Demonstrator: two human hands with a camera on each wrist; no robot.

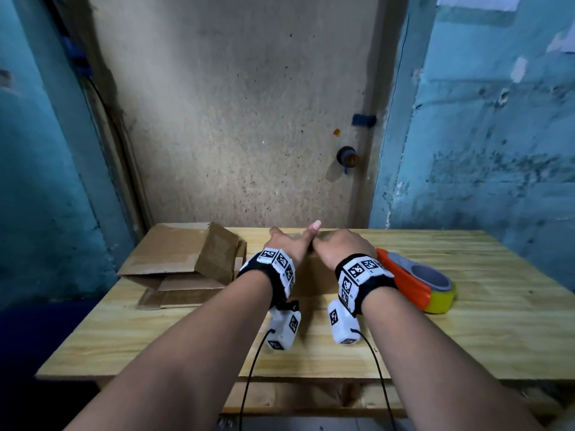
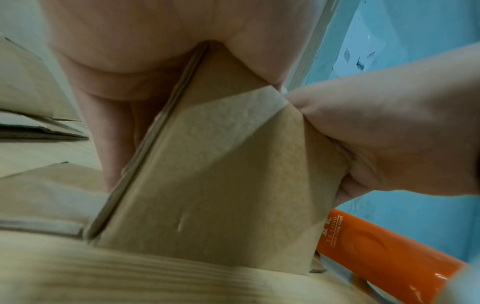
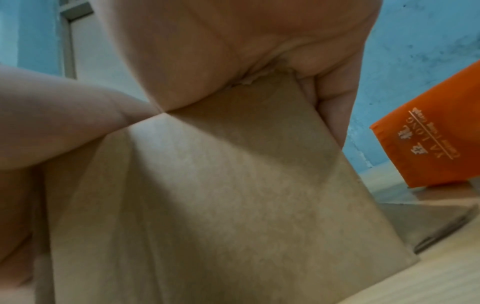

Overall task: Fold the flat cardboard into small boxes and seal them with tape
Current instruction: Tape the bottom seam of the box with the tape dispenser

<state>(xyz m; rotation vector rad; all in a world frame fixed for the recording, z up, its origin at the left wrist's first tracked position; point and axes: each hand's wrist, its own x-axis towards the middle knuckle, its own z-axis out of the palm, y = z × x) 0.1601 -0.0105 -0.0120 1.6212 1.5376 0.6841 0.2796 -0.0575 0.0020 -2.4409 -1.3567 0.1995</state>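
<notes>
Both hands gripping cardboard box (image 2: 221, 164) (mostly hidden), tape dispenser (image 1: 417, 279) beside

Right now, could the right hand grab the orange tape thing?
Probably yes. The tape dispenser lies just beside the right hand with nothing between them, but that hand is busy holding the cardboard box and must let go first.

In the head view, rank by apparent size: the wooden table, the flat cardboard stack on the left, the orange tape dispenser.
1. wooden table
2. flat cardboard stack
3. orange tape dispenser

The order looks clear, and all three lie at a similar distance.
</notes>
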